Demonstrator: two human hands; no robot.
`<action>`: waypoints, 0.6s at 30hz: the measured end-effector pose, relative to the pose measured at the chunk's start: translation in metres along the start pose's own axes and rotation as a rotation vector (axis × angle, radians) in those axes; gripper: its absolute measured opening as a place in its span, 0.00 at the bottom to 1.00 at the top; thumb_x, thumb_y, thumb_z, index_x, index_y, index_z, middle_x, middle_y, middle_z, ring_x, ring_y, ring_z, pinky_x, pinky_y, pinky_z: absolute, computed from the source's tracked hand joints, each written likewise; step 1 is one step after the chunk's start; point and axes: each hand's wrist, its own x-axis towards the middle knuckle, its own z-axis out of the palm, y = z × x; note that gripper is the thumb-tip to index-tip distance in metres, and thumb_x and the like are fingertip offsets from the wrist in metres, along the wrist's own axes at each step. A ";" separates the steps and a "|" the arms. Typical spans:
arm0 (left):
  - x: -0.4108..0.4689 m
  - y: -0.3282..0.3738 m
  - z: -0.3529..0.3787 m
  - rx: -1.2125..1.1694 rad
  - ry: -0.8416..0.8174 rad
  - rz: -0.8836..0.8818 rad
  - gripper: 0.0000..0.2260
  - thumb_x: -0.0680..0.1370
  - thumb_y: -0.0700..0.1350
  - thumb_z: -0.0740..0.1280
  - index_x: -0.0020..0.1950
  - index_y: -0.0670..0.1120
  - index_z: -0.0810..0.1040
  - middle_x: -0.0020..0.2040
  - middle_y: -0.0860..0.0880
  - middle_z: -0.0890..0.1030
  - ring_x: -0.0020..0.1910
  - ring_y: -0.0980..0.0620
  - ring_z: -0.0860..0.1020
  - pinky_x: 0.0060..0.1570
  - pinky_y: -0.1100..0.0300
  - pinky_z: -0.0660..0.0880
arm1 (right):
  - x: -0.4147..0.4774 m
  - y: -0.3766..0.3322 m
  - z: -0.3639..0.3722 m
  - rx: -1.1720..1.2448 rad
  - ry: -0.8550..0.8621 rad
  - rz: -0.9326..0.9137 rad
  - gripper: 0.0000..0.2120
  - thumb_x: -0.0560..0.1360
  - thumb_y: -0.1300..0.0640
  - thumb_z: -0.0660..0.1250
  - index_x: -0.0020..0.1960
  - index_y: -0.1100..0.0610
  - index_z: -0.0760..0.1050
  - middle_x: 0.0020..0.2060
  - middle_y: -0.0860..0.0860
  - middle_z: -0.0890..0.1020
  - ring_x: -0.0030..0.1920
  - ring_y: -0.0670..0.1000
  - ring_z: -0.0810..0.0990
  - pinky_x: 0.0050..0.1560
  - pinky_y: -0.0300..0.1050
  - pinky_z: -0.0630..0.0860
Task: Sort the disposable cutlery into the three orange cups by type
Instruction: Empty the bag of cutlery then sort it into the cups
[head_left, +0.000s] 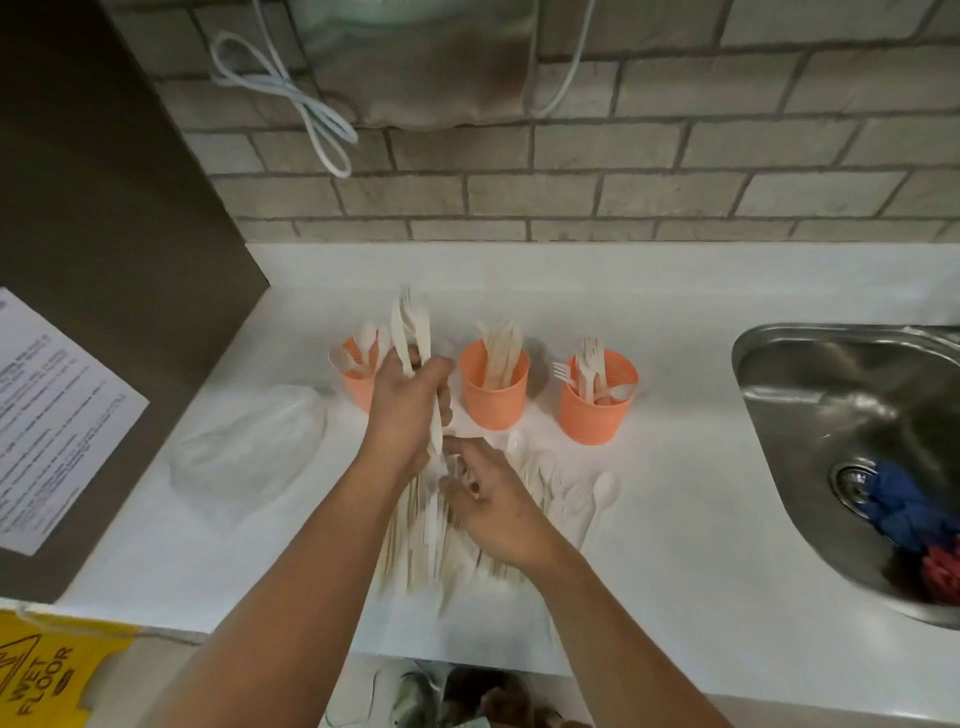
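Cream plastic cutlery pile (467, 525) at frame centre, below three orange plastic cups (496, 387). Left hand (410, 410) fingers wrapped round upright collected bunch (413, 338), batching per cup; right hand (491, 501) fingertips pinching next piece from pile.

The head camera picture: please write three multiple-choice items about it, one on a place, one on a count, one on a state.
1. Where is the steel sink?
A. right of the cups
B. left of the cups
C. behind the cups

2. How many orange plastic cups stand on the white counter?
A. two
B. three
C. four

3. What is the left hand doing?
A. resting flat
B. holding a bundle of pale cutlery
C. lifting a cup

Answers:
1 A, the sink lies at the right edge.
2 B, left cup, middle cup and right cup.
3 B, its fingers are closed around the upright pieces.
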 end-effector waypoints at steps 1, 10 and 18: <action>0.000 0.004 0.001 -0.063 -0.012 -0.022 0.19 0.77 0.34 0.65 0.32 0.54 0.72 0.27 0.51 0.64 0.24 0.52 0.62 0.25 0.61 0.61 | 0.001 -0.004 0.003 0.001 0.008 -0.014 0.15 0.83 0.55 0.63 0.68 0.47 0.73 0.59 0.42 0.76 0.61 0.44 0.74 0.62 0.39 0.72; 0.022 0.014 -0.020 -0.284 0.003 -0.052 0.09 0.79 0.34 0.66 0.55 0.46 0.73 0.28 0.52 0.67 0.24 0.53 0.63 0.26 0.60 0.63 | 0.012 -0.010 0.006 0.148 -0.034 0.101 0.10 0.87 0.53 0.55 0.57 0.49 0.75 0.28 0.36 0.73 0.28 0.41 0.68 0.36 0.41 0.66; 0.042 0.034 -0.050 -0.411 0.020 -0.053 0.16 0.85 0.51 0.65 0.40 0.50 0.66 0.32 0.50 0.59 0.26 0.54 0.60 0.26 0.60 0.61 | 0.006 -0.001 -0.005 0.271 0.141 0.170 0.14 0.86 0.61 0.54 0.59 0.50 0.77 0.30 0.45 0.72 0.32 0.47 0.69 0.39 0.44 0.69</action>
